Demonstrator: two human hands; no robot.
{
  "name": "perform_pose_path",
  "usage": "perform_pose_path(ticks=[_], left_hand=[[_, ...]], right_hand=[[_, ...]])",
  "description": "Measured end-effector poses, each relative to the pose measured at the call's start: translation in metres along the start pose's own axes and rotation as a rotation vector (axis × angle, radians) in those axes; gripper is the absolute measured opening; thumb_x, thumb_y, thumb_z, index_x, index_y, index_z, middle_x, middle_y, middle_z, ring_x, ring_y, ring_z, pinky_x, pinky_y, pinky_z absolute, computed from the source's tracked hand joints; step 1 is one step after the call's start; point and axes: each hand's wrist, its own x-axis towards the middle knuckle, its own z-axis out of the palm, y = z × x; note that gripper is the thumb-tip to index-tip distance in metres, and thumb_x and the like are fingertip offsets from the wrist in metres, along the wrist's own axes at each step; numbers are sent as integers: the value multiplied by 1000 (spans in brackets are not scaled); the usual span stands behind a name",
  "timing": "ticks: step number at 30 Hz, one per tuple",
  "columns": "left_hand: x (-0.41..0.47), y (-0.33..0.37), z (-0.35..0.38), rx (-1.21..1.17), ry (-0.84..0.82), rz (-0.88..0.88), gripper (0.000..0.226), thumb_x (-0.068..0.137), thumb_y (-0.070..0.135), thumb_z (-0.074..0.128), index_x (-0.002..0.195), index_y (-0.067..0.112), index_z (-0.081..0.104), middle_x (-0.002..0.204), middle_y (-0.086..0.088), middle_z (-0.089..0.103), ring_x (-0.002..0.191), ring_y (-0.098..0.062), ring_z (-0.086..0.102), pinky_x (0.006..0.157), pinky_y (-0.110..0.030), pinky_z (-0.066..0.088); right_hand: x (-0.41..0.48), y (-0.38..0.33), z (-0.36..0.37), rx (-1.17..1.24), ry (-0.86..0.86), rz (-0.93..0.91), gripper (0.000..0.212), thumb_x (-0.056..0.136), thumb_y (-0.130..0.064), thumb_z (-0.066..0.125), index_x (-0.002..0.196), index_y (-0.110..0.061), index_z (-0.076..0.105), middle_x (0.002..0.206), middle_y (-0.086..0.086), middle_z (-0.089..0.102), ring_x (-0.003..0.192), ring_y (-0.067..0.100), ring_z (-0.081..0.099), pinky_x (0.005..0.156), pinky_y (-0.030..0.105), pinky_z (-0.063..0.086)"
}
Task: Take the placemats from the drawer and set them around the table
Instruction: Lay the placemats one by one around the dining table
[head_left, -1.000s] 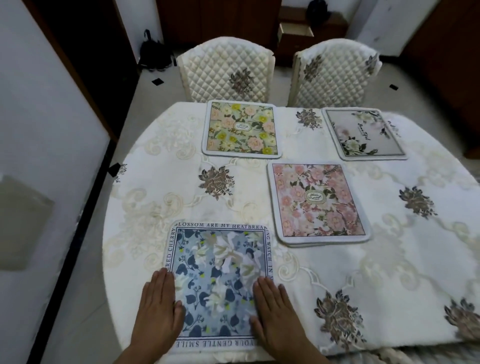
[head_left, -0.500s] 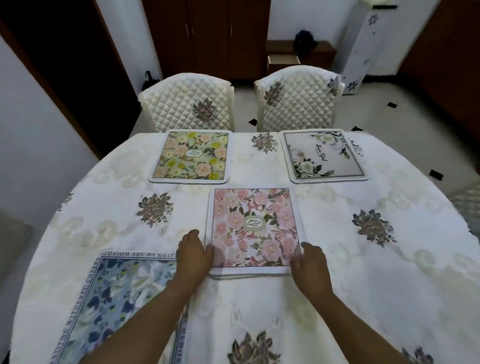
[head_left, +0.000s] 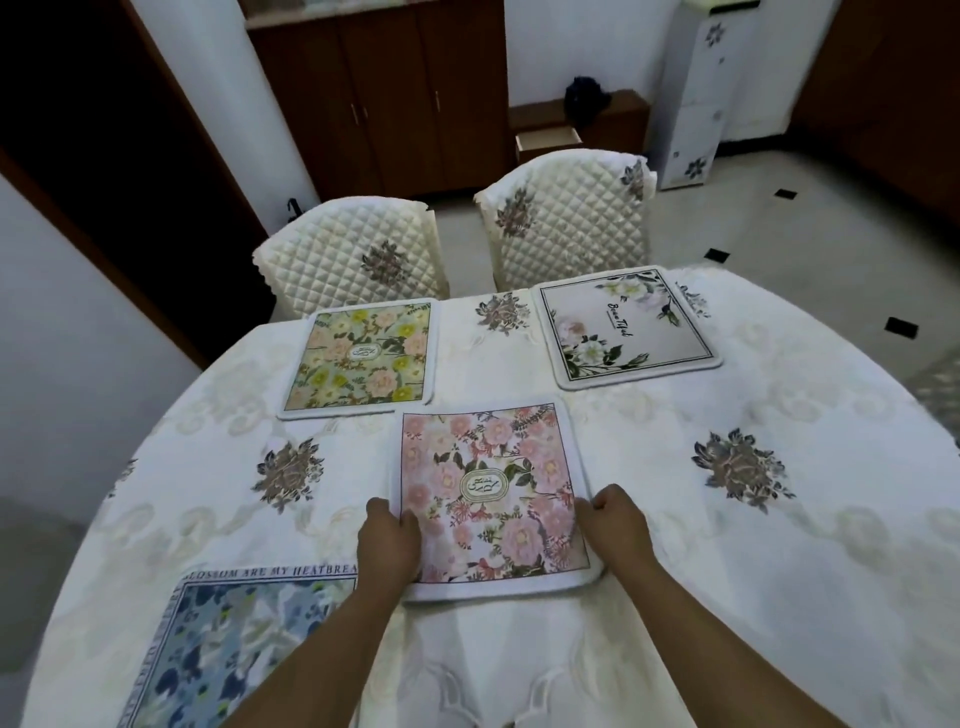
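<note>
You've got the pink floral placemat (head_left: 493, 499) near the middle of the table (head_left: 779, 545), your left hand (head_left: 389, 540) pinching its left edge and your right hand (head_left: 615, 525) curled around its right edge. Beyond it sit the yellow floral placemat (head_left: 363, 358) and white placemat (head_left: 628, 325); the blue placemat (head_left: 234, 639) lies near-left of it.
</note>
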Motion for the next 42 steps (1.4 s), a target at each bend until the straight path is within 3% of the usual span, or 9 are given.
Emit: perform_pose_path(ticks=[2,5,11,15,19,26,32,36,42], left_hand=[[-7,3,-3,-31,13,68,13,95,17,51,91,7,43,69,-3,52,64,-27,55,52,-30,34],[-23,5,-14,-95,44,153,23,97,21,49,76,14,40,61,-2,48,53,-18,47,46,-28,30],[-74,1,-46,-185,53,261,31,98,27,48,71,17,39,57,-6,46,52,-25,48,49,-33,34],[-125,9,-46,-233,-47,331,25,99,28,48,76,20,42,62,-6,50,57,-23,52,53,-34,36],[-185,34,-24,-295,-199,402,16,100,29,45,101,14,52,82,-4,55,79,-29,59,63,-34,41],[-247,81,19,-239,-318,501,17,101,33,42,90,20,46,65,-3,50,59,-16,53,50,-30,34],[-285,108,91,-130,-309,471,27,100,37,39,82,17,41,67,-10,50,61,-22,54,53,-34,33],[-307,112,137,-61,-227,370,29,100,35,41,77,17,37,66,-9,50,60,-23,53,54,-35,35],[-319,94,166,37,-126,252,30,100,34,41,73,21,39,64,-4,49,57,-14,51,53,-32,37]], right_hand=[[-2,-3,0,13,3,3,30,92,-29,58,70,-17,42,68,0,51,62,11,48,52,28,31],[-16,-11,-7,2,-17,-25,35,95,-29,53,65,-17,40,62,-1,47,56,11,44,51,27,32],[-82,-13,-61,-82,-13,-42,32,96,-20,45,66,-18,35,63,-2,42,57,11,41,53,30,31],[-137,6,-116,-49,90,34,26,95,-16,43,70,-16,34,67,1,41,60,14,39,56,31,30],[-184,33,-166,-83,219,66,27,94,-19,45,70,-15,34,66,2,40,58,17,39,55,33,28],[-198,109,-236,-168,309,121,42,99,-35,48,63,-15,36,56,0,40,53,15,44,51,31,29],[-159,180,-283,-169,328,105,38,100,-29,45,68,-13,34,59,6,45,58,26,50,56,37,34],[-127,217,-300,-190,222,49,32,101,-29,42,73,-15,34,66,11,51,73,39,60,61,40,39],[-108,247,-288,-246,91,-22,29,101,-36,35,81,-17,37,62,3,54,61,31,54,55,37,35]])
